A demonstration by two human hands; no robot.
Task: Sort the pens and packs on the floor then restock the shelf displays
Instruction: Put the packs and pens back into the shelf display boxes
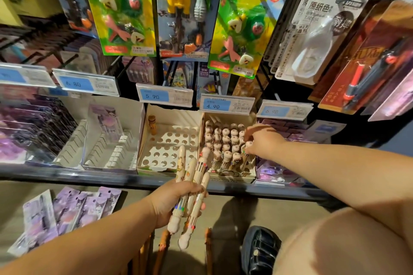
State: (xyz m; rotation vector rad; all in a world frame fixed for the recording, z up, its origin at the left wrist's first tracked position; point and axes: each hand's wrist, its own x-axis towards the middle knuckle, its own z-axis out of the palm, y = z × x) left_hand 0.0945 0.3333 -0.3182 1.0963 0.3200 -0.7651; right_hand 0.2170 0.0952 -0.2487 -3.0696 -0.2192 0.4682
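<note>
My left hand (173, 202) grips a bunch of cream multicolour pens (192, 176) in front of the shelf edge, some pointing up, some down. My right hand (260, 142) reaches into the right pen display box (232, 174), fingers pinched on the top of one cream pen (248, 145) at its right side. That box is nearly full of upright pens. The white holed display box (167, 147) beside it holds a single brown pen (152, 124) at the back left. Purple packs (73, 207) lie on the floor at lower left.
Brown pens (163, 250) lie on the floor below my left hand. Trays of purple packs (33, 131) fill the shelf's left, and a white slotted tray (107, 152) is almost bare. Eraser cards (183, 11) hang above price labels (164, 96). My knee and dark shoe (259, 250) are at bottom right.
</note>
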